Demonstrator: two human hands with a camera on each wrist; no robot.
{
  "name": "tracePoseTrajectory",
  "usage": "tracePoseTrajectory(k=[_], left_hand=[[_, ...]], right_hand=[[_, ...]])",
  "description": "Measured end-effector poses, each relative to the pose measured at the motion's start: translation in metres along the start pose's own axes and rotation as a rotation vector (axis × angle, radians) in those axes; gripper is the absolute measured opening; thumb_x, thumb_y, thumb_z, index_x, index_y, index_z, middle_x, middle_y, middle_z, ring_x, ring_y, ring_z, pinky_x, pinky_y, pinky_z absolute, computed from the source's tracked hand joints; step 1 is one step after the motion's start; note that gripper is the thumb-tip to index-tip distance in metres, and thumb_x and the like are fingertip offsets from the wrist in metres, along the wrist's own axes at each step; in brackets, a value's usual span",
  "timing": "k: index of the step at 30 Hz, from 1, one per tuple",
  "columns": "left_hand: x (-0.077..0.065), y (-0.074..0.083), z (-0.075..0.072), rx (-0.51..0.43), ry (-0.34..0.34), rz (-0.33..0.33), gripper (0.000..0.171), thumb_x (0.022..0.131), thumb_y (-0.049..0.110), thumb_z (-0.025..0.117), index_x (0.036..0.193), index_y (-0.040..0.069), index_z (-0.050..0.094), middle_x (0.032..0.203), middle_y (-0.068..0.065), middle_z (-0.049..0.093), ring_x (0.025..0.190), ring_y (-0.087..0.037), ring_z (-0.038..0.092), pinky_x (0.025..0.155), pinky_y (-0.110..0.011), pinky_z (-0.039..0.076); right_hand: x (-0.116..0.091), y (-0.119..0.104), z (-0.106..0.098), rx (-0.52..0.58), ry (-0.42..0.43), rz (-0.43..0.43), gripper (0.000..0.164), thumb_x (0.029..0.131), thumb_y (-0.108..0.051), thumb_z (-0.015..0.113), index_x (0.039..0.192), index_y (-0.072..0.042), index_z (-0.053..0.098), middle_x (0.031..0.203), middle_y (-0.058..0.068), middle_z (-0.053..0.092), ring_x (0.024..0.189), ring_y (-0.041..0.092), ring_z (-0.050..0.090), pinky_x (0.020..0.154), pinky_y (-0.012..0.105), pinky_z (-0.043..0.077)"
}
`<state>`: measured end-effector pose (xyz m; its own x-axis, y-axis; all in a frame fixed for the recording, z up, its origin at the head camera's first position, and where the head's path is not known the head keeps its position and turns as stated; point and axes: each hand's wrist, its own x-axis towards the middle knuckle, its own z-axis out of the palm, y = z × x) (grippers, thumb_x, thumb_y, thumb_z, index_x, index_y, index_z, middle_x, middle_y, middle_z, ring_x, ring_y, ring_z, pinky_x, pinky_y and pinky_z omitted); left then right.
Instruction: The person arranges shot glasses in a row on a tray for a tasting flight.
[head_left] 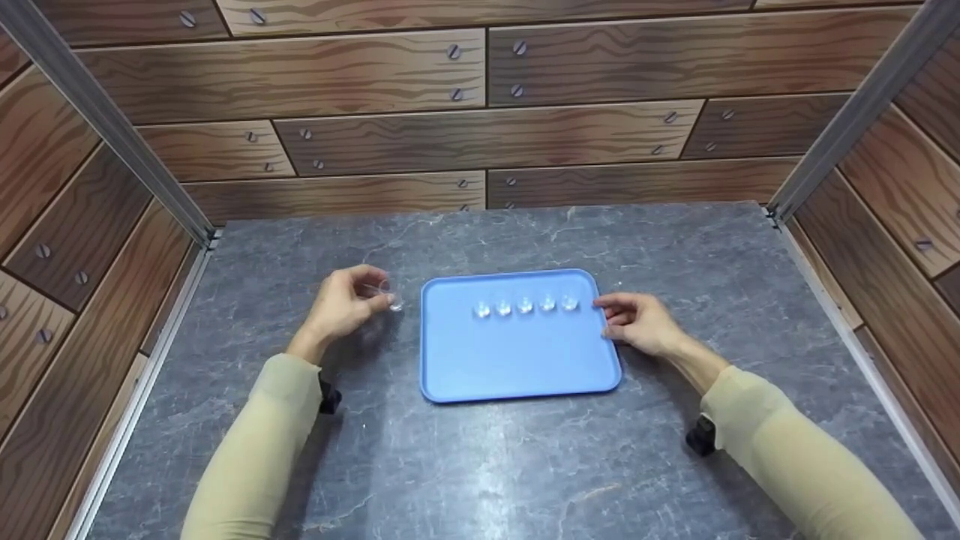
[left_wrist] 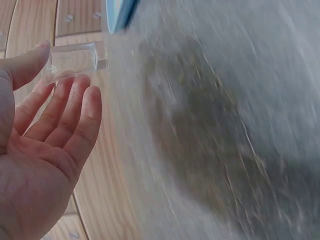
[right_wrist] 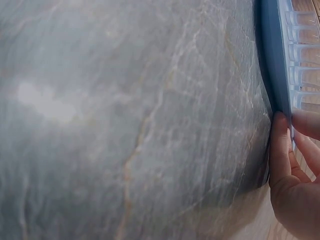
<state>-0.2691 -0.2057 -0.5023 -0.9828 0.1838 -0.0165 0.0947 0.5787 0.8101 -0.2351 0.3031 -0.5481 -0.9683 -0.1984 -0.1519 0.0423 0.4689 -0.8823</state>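
My left hand (head_left: 341,306) holds a small clear shot glass (head_left: 395,302) upright, just left of the blue tray (head_left: 517,364). In the left wrist view, the thumb and fingertips pinch this glass (left_wrist: 72,59) near its rim, and its thick base points away from the palm. Several matching shot glasses (head_left: 525,304) stand in a row along the tray's far half, toward its right side. At the tray's right edge, my right hand (head_left: 637,322) grips the rim. The right wrist view shows thumb and fingers on both sides of the tray edge (right_wrist: 276,60).
The tray lies on a grey marble-patterned table (head_left: 480,465). Wood-patterned panels (head_left: 375,82) enclose the back and both sides, with metal frame posts (head_left: 112,127) at the corners. Dark straps or devices (head_left: 328,396) sit at both wrists.
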Motion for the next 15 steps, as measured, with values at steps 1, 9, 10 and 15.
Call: tracePoseTrajectory(k=[1,9,10,15], left_hand=[[0.001,0.003,0.002,0.001,-0.004,0.014,0.04,0.1,0.014,0.083,0.137,0.0,0.074,0.131,-0.018,0.079,0.116,-0.034,0.078,0.101,-0.048,0.065],[0.007,0.021,0.024,0.005,-0.037,0.071,0.037,0.098,0.013,0.084,0.132,-0.001,0.077,0.128,-0.02,0.081,0.112,-0.034,0.08,0.098,-0.048,0.067],[0.008,0.024,0.028,0.006,-0.042,0.076,0.037,0.098,0.014,0.084,0.132,-0.001,0.077,0.128,-0.02,0.081,0.112,-0.034,0.081,0.098,-0.048,0.068],[0.013,0.033,0.045,0.02,-0.071,0.091,0.037,0.097,0.014,0.085,0.131,0.0,0.077,0.125,-0.017,0.082,0.111,-0.033,0.082,0.096,-0.047,0.069]], right_hand=[[0.0,-0.001,0.0,-0.006,0.002,0.002,0.055,0.093,0.008,0.079,0.146,0.011,0.066,0.119,0.024,0.071,0.092,0.008,0.066,0.072,0.016,0.06],[0.001,-0.001,0.0,-0.019,0.006,0.006,0.055,0.092,0.007,0.079,0.146,0.009,0.067,0.119,0.023,0.071,0.092,0.008,0.066,0.073,0.016,0.06],[0.001,0.0,0.0,-0.015,0.006,0.008,0.055,0.092,0.007,0.079,0.146,0.009,0.067,0.119,0.023,0.071,0.092,0.008,0.066,0.073,0.016,0.06],[0.0,0.0,0.0,-0.005,0.005,0.007,0.055,0.092,0.008,0.079,0.145,0.01,0.067,0.117,0.022,0.071,0.09,0.006,0.066,0.072,0.016,0.06]])
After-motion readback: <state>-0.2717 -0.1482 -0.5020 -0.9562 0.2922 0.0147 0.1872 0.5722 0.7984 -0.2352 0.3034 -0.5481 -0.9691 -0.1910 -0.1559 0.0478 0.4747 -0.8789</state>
